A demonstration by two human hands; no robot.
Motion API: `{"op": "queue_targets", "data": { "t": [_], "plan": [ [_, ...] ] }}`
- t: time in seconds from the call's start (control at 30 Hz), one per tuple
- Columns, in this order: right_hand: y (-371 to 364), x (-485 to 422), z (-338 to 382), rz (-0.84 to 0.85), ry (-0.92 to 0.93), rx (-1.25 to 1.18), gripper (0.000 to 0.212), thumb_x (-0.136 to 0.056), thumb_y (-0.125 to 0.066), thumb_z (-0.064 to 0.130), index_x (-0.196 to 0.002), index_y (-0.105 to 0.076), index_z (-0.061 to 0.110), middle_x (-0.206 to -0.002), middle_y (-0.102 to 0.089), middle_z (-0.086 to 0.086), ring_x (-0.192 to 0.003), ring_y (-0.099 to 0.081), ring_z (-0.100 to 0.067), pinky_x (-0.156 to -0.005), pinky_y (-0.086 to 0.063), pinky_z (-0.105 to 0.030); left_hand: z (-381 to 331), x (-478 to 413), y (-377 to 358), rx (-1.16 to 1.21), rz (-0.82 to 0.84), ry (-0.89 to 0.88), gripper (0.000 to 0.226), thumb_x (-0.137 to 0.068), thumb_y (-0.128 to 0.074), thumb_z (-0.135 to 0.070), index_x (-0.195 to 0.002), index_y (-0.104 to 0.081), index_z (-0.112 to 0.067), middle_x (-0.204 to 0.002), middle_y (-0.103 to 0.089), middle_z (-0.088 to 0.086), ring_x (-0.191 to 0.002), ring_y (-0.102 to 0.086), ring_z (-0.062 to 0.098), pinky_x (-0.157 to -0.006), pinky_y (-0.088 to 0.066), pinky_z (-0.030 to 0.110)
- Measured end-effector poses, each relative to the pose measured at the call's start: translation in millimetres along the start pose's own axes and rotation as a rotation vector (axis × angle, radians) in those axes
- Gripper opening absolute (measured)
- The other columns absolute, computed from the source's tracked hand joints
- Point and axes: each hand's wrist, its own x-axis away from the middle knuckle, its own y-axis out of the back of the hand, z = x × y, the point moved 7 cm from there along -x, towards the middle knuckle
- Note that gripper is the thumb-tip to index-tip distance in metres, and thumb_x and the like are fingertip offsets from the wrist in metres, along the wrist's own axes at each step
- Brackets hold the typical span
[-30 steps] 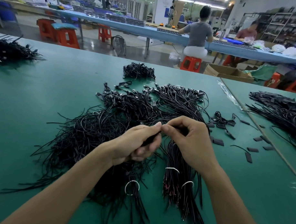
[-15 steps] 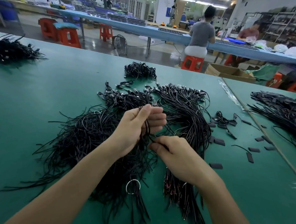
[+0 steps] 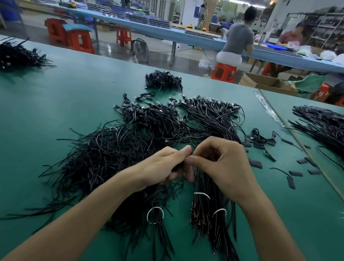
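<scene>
Heaps of thin black cables (image 3: 115, 153) lie on the green table (image 3: 51, 106) in front of me. My left hand (image 3: 162, 167) and my right hand (image 3: 222, 167) meet fingertip to fingertip above the cables. Both pinch a thin black cable end between thumb and fingers; the piece itself is mostly hidden by the fingers. Under my right hand lies a bundle of black cables (image 3: 209, 213) tied with white bands. A second banded bundle (image 3: 156, 217) lies below my left hand.
Short black sleeve pieces (image 3: 255, 164) are scattered right of my hands. More cable heaps lie at the far left (image 3: 12, 54), far middle (image 3: 163, 80) and right (image 3: 327, 126). A seam (image 3: 303, 148) divides the tables. Two people sit at a blue bench beyond.
My left hand has come down from its raised position and my right hand has moved up, so the fingertips meet again over the cables.
</scene>
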Motion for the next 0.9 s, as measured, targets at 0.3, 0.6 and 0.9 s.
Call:
{"op": "queue_targets", "data": {
  "t": [0.3, 0.6, 0.9],
  "plan": [
    [-15, 0, -5, 0.240, -0.066, -0.325, 0.016, -0.083, -0.071, 0.028, -0.083, -0.059, 0.018, -0.080, -0.069, 0.010, -0.073, -0.059, -0.006, -0.068, -0.049, -0.019, -4, 10, -6, 0.372, 0.342, 0.046, 0.052, -0.100, -0.043, -0.049, -0.054, -0.044, -0.024, -0.049, -0.048, -0.004, -0.039, -0.038, 0.006, -0.041, -0.038, 0.017],
    [-17, -2, -11, 0.139, -0.081, -0.004, 0.025, -0.093, -0.068, 0.018, -0.079, -0.051, 0.030, -0.072, -0.062, 0.014, -0.063, -0.052, 0.000, -0.059, -0.046, -0.021, 8, -9, 11, 0.177, -0.130, -0.005, 0.050, -0.087, -0.059, -0.047, -0.045, -0.053, -0.021, -0.050, -0.042, -0.003, -0.053, -0.042, 0.009, -0.062, -0.042, 0.020],
    [-27, -6, -1, 0.013, -0.029, 0.031, 0.028, -0.093, -0.067, 0.012, -0.078, -0.049, 0.028, -0.074, -0.065, 0.006, -0.057, -0.059, -0.005, -0.050, -0.045, -0.017, 20, -2, -4, 0.476, 0.010, 0.162, 0.051, -0.099, -0.035, -0.053, -0.092, -0.075, -0.022, -0.074, -0.070, 0.006, -0.058, -0.067, 0.016, -0.041, -0.049, 0.024]
  ]
}}
